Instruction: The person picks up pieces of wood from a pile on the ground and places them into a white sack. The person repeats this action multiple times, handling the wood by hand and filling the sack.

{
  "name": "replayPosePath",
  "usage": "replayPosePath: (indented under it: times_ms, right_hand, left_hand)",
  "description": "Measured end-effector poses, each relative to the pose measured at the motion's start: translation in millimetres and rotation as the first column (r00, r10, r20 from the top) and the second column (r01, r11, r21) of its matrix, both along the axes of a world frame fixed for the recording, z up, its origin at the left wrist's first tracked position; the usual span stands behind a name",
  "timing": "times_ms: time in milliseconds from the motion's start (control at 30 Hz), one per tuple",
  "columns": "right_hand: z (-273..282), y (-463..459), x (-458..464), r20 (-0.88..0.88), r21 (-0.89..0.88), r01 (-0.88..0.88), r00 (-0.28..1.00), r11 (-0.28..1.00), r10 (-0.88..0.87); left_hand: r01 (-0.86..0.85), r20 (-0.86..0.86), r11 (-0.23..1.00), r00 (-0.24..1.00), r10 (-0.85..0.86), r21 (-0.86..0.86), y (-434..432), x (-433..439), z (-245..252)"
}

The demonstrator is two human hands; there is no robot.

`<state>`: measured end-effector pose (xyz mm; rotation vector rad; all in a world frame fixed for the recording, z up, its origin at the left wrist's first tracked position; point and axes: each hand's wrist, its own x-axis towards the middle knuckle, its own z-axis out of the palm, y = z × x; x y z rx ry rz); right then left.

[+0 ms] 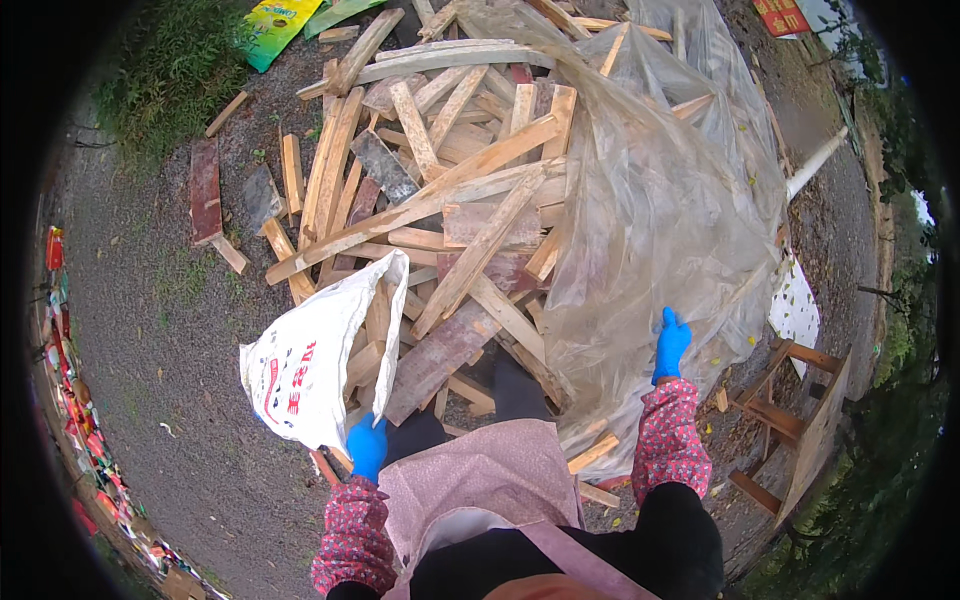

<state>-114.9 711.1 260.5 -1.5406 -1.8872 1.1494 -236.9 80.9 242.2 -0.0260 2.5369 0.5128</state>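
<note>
My left hand [367,448], in a blue glove, grips the rim of a white sack [304,360] that bears printing. Its mouth gapes towards the right, and pieces of wood [365,365] show inside. My right hand [673,344], gloved the same way, is over a clear, dusty plastic sheet [622,225]. Its fingers look partly curled, and whether they pinch the sheet is hard to tell. Between and beyond my hands lies a heap of scrap lumber, with a long wooden batten [420,202] across it and a reddish board [442,364] near the sack. The sheet covers the heap's right side.
To the right, a wooden frame [787,420] lies near a speckled white panel [795,307] and a white pipe [817,161]. A dark red board [205,191] rests on the gravel [150,315] at left. Coloured litter [79,405] lines the far left; a shrub [172,75] grows behind.
</note>
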Motion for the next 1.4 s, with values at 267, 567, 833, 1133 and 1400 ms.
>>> replayPosePath:
  times_ms: [267, 567, 833, 1133, 1400]
  right_hand:
    - [139.1, -187.1, -59.3, -0.04, 0.185, -0.152, 0.986, 0.971, 0.162]
    - [210.3, -313.9, -130.9, 0.237, 0.376, -0.507, 0.862, 0.776, 0.449]
    - [198.3, -327.8, -152.3, 0.294, 0.313, -0.549, 0.832, 0.775, 0.47]
    - [213.2, -314.2, -147.7, 0.568, 0.372, -0.649, 0.725, 0.664, 0.389]
    - [205.9, -329.8, -152.7, 0.576, 0.389, -0.666, 0.715, 0.636, 0.396]
  left_hand:
    - [-0.297, 0.03, 0.892, 0.952, 0.305, 0.34, -115.5, -24.0, 26.6]
    - [-0.752, 0.337, 0.458, 0.635, 0.695, 0.474, -327.8, -43.5, 140.8]
    - [-0.72, 0.201, 0.103, 0.324, 0.925, 0.686, -527.9, -65.6, 175.6]
    - [-0.747, -0.246, 0.294, 0.178, 0.953, 0.597, -720.0, -56.5, 114.3]
    - [-0.576, -0.624, 0.639, 0.759, 0.186, -0.509, -790.3, -57.9, 118.1]
